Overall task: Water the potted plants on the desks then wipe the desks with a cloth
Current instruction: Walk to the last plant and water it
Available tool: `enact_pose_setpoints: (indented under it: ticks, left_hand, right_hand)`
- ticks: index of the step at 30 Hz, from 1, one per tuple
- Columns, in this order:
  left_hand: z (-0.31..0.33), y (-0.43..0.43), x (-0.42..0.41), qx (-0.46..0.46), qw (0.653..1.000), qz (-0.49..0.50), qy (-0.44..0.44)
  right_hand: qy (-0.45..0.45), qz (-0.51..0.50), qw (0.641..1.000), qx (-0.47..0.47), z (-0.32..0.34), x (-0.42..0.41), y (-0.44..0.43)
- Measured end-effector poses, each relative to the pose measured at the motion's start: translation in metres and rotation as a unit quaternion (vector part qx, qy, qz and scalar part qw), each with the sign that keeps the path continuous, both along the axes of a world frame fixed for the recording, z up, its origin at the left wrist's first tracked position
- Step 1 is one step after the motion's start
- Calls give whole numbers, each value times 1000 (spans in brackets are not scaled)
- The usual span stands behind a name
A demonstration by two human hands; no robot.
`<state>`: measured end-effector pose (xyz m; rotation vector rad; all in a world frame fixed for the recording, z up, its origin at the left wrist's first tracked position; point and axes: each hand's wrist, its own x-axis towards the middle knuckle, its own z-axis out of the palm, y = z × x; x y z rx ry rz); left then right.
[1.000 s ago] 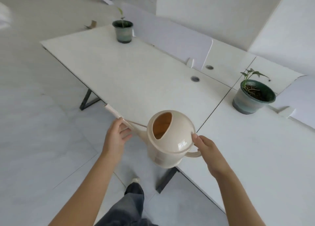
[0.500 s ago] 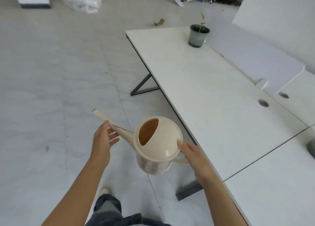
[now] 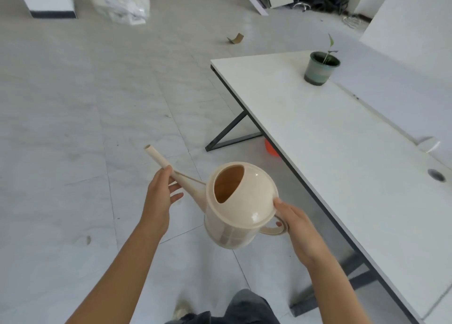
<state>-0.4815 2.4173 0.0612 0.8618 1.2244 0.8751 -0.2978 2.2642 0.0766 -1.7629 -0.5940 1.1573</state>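
Observation:
I carry a beige watering can (image 3: 241,206) over the floor, left of the white desk (image 3: 342,140). My right hand (image 3: 297,228) grips its loop handle, thumb on the lid's rim. Under the long spout, my left hand (image 3: 160,194) supports it with the fingers fairly straight and the thumb on top. A green-grey pot with a thin seedling (image 3: 320,68) stands at the desk's far end, well beyond the can. No cloth is in view.
The desk's black frame legs (image 3: 232,133) reach onto the tiled floor, with an orange object (image 3: 270,148) beneath. A plastic bag (image 3: 122,3), a cardboard scrap (image 3: 236,38) and clutter lie farther off. A grey divider panel (image 3: 403,91) runs along the desk's back.
The view has swung left and moved along the desk: the nearer potted plant has left the frame, and the far pot now sits at upper right. Both hands keep hold of the can.

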Motion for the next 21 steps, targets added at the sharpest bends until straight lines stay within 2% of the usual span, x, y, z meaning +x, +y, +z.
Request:
enact_pose_setpoints:
  ticks: [7, 17, 21]
  left_hand:
    - [-1, 72, 14, 6, 999, -27, -27]
    - [16, 217, 87, 54, 997, -59, -16]
    - [19, 281, 118, 65, 994, -79, -21]
  right_hand:
    - [-25, -21, 999, 14, 4, 17, 70]
    - [8, -13, 998, 62, -1, 103, 218]
    - [-7, -18, 997, 70, 0, 138, 278]
